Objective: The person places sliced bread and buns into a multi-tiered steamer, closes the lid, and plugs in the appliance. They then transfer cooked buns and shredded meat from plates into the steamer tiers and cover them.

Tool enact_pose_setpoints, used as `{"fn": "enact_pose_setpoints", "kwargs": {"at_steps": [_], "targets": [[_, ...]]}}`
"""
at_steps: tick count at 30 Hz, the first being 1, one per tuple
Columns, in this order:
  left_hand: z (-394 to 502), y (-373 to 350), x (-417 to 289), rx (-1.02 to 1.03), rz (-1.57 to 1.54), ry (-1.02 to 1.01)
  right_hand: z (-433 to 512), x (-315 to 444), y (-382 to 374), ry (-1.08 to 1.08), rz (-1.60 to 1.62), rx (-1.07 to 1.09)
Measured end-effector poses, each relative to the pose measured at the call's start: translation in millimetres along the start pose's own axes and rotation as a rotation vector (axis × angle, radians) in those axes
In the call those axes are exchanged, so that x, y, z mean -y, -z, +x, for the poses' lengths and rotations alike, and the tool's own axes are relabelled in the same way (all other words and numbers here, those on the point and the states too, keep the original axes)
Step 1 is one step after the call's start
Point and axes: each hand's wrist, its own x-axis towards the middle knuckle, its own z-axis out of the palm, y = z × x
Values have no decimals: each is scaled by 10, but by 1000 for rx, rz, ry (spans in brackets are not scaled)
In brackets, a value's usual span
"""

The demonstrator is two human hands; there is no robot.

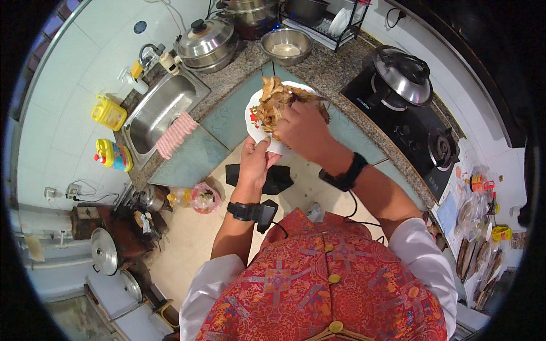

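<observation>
My left hand (254, 160) holds a white scalloped plate (251, 105) with a red flower pattern, thumb on its near rim and fingers beneath. Brown cooked meat (272, 96), in chunks and shreds that look like poultry, is heaped on the plate. Over the heap, my right hand (305, 130) has its fingers curled down onto the meat; the fingertips are partly hidden among the pieces. The plate is held in the air in front of the counter's corner. A black strap with a small device is on each wrist.
Left is a steel sink (164, 102) with a pink cloth (177, 135) over its edge. A steel bowl (286, 46) and lidded steamer pot (207, 42) stand behind. On the right, a lidded wok (403, 76) sits on a black gas hob (409, 136). A lined bin (205, 198) stands on the floor.
</observation>
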Motion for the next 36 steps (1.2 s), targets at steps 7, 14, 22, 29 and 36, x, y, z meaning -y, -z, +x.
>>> {"fn": "enact_pose_setpoints", "kwargs": {"at_steps": [7, 14, 22, 29, 36], "targets": [[99, 211, -131, 46, -99, -140, -62, 467, -337, -40, 154, -210], [43, 220, -241, -35, -59, -93, 117, 469, -382, -116, 289, -215], [174, 377, -311, -2, -68, -57, 289, 431, -349, -99, 306, -218], [651, 375, -341, 93, -124, -59, 187, -272, -624, -789, 752, -634], [1442, -70, -523, -55, -36, -8, 374, -1188, -1051, -1028, 2147, -195]]}}
